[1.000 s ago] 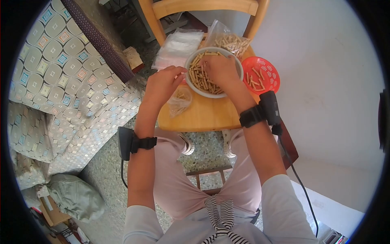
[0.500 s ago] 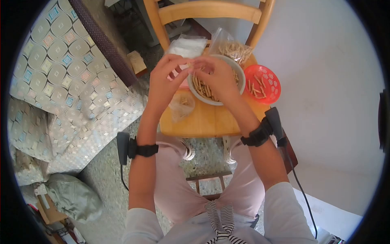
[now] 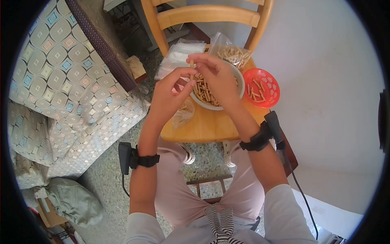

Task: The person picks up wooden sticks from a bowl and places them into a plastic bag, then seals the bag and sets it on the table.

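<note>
1. Nearest the camera are a striped top and pink trousers, with both forearms reaching forward. Each wrist carries a black band with a small device: the left band (image 3: 142,160) and the right band (image 3: 258,140). A dark cable (image 3: 300,191) trails from the right one.
2. The left hand (image 3: 170,91) is raised over the near left edge of the wooden seat (image 3: 207,126). Its fingers are drawn together, with the thumb and forefinger tips at the lower end of a thin tan stick (image 3: 192,69). Whether they grip it or only touch it cannot be told.
3. The right hand (image 3: 217,79) is curled, and its fingertips are pinched on the stick's upper end. The stick stands nearly upright between the two hands, above the left rim of the bowl.
4. Under the left hand, a small clear bag (image 3: 183,114) lies crumpled on the seat.
5. The white bowl (image 3: 211,108) sits on the seat, partly hidden by the right hand and full of the same tan sticks (image 3: 205,93).
6. Just right of the bowl is a red basket (image 3: 276,87) with a few sticks in it.
7. Farther back are a clear bag of sticks (image 3: 233,53) and, to its left, a flat pile of clear bags (image 3: 178,57).
8. Beyond them rises the chair back (image 3: 207,15) — a patterned cover (image 3: 73,81) fills the left side.
</note>
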